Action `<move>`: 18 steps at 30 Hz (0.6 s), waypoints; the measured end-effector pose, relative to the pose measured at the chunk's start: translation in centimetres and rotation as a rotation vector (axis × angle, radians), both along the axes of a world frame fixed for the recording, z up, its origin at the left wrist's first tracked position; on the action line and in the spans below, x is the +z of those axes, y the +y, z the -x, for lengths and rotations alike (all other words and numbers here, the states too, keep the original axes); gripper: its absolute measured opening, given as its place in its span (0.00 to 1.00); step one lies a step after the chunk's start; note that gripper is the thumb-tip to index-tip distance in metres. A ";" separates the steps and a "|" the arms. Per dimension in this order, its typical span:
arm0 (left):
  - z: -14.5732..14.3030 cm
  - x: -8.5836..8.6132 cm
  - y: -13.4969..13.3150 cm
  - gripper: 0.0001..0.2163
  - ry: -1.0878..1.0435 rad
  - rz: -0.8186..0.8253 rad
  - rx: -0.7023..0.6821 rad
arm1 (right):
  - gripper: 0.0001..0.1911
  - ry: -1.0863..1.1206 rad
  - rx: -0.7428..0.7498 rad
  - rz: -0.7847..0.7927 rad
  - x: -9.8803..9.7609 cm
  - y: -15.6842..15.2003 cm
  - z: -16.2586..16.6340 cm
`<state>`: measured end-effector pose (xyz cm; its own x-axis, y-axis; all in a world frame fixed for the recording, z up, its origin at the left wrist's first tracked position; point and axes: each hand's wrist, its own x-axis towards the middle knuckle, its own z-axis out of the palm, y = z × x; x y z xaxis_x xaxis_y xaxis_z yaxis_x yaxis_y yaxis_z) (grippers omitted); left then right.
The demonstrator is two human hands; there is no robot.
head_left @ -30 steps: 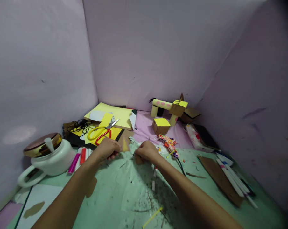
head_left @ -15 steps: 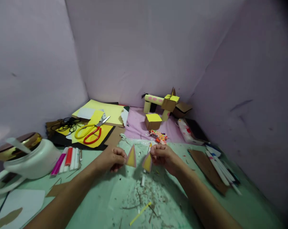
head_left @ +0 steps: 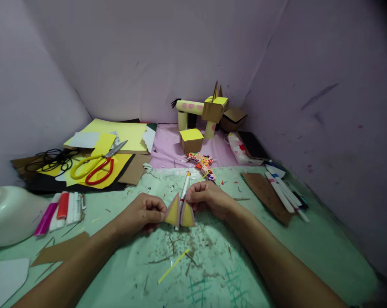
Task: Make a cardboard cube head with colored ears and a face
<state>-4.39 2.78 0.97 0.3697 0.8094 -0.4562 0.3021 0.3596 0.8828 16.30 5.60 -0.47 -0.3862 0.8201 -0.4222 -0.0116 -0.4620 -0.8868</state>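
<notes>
yellow triangle (head_left: 172,214), mauve-edged, is pinched in l. hand (head_left: 146,212); twin triangle (head_left: 187,215) is pinched in r. hand (head_left: 211,198), side by side over littered green tabletop (head_left: 125,273). cardboard cube (head_left: 192,144) w/ flat yellow top sits behind.

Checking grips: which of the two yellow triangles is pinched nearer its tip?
The right triangle, in the right hand, pinched along its upper part; the left triangle is held low by the left hand, its tip in clear view.
</notes>
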 end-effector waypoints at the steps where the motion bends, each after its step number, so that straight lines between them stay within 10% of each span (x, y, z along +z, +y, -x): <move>1: 0.0 0.0 0.0 0.07 -0.002 -0.002 -0.003 | 0.03 0.000 0.002 -0.001 0.0 0.0 0.0; 18: -0.2 0.1 -0.2 0.07 -0.006 -0.008 -0.042 | 0.04 -0.015 0.003 -0.002 0.2 -0.2 0.2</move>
